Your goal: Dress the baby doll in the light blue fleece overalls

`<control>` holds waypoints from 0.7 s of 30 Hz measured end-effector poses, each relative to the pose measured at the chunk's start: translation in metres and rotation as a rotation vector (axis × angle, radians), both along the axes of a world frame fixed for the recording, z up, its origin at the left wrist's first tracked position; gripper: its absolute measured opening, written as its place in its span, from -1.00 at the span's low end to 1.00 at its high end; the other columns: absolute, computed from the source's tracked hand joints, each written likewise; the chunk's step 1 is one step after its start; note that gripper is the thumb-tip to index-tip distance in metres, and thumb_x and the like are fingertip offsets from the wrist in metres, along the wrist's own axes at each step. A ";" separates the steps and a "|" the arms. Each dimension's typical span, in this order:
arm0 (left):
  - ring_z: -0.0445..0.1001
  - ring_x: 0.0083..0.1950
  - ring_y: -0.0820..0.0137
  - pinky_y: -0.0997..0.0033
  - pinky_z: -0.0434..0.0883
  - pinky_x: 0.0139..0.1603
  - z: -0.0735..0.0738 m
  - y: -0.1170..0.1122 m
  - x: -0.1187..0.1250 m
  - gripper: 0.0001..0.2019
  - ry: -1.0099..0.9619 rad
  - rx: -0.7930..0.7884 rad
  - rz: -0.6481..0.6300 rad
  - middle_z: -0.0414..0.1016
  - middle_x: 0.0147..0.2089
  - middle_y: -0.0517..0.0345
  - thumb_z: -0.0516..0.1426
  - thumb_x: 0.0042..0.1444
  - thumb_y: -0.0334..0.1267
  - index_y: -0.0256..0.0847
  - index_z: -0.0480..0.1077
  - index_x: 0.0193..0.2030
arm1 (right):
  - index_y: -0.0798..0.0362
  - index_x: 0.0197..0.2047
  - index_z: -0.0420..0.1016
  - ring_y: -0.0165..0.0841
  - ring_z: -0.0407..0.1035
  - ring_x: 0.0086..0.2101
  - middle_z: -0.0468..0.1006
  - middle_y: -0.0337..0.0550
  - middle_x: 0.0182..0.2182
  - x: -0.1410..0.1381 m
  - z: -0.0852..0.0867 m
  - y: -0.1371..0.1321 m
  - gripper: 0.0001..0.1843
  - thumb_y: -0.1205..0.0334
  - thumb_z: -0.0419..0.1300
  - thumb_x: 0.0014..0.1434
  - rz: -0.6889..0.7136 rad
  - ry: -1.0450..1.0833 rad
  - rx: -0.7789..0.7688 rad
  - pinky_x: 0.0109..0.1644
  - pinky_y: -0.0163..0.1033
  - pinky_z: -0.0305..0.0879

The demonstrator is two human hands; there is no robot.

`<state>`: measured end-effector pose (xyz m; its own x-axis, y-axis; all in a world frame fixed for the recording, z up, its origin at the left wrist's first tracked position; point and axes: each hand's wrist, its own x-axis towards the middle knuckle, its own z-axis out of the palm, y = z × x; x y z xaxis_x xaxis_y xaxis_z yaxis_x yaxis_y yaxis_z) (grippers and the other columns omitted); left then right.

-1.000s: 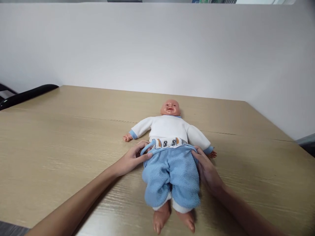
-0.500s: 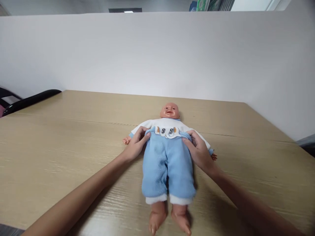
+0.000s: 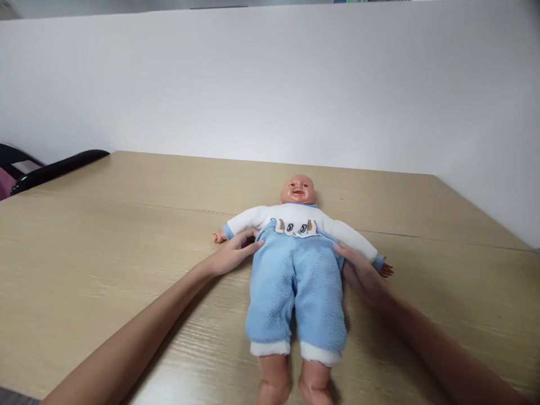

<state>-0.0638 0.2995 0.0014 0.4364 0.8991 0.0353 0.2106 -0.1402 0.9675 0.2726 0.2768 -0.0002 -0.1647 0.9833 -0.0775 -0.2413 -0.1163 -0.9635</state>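
Observation:
A baby doll (image 3: pixel 297 190) lies on its back, head toward the far side, in a white top (image 3: pixel 253 216) with blue cuffs and fuzzy light-blue pants (image 3: pixel 274 287) with white hems. Embroidered eyes show on a white patch at the waist. My left hand (image 3: pixel 234 253) grips the pants' waist at its left side, thumb on top and the other fingers partly tucked behind the cloth. On the opposite side, my right hand (image 3: pixel 365 275) holds the waist edge, its thumb over the fabric and most fingers hidden beneath. The doll's bare feet run off the bottom edge of the view.
The wooden table (image 3: pixel 126 225) has a seam running across it behind the hands. A white partition (image 3: pixel 253 84) rises along its back and right. At the far left, a black chair part (image 3: pixel 63 171) stands against the table edge.
Both hands have shifted from pinching the front waistband to lower down at the pants' sides. The view has tilted down, and the doll appears slightly further right.

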 end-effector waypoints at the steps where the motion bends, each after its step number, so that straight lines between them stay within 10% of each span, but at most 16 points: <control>1: 0.38 0.00 0.26 0.26 0.34 0.16 -0.001 -0.001 -0.001 -0.62 -0.049 -0.050 -0.009 0.44 -0.08 0.13 0.20 0.44 0.13 -0.20 0.44 -0.08 | -0.03 0.08 0.74 0.02 0.53 0.27 0.76 -0.03 0.10 0.000 -0.001 -0.002 -0.57 -0.15 0.36 0.33 0.008 0.039 -0.028 0.43 0.13 0.41; 7: 0.40 -0.08 0.31 0.31 0.36 0.03 -0.015 0.000 0.017 -0.53 -0.377 -0.274 0.092 0.44 -0.11 0.17 0.26 0.34 0.21 -0.16 0.40 0.05 | -0.13 0.04 0.71 0.04 0.61 0.15 0.79 -0.10 -0.03 -0.008 -0.008 -0.002 -0.58 -0.22 0.34 0.30 -0.052 0.075 -0.224 0.27 0.15 0.55; 14: 0.36 -0.01 0.26 0.25 0.33 0.12 0.002 0.002 -0.011 -0.61 0.117 0.103 -0.053 0.42 -0.07 0.12 0.12 0.50 0.14 -0.20 0.42 -0.06 | -0.06 -0.18 0.68 0.02 0.59 -0.04 0.74 -0.15 -0.21 0.021 -0.001 0.010 -0.73 0.01 0.42 0.08 0.151 -0.210 0.141 0.21 0.14 0.52; 21: 0.46 0.16 0.17 0.20 0.39 0.28 0.008 0.004 -0.029 -0.64 0.092 0.047 -0.296 0.48 0.10 0.04 0.36 0.32 -0.03 -0.15 0.45 0.09 | -0.10 0.23 0.67 0.17 0.33 0.39 0.56 0.02 0.34 0.059 -0.009 0.000 -0.51 0.08 0.46 0.24 0.334 -0.721 0.473 0.50 0.08 0.32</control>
<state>-0.0933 0.3036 0.0092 0.6824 0.7306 0.0215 0.2407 -0.2523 0.9372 0.3314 0.2766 -0.0093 -0.5133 0.8489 0.1264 0.4108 0.3723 -0.8323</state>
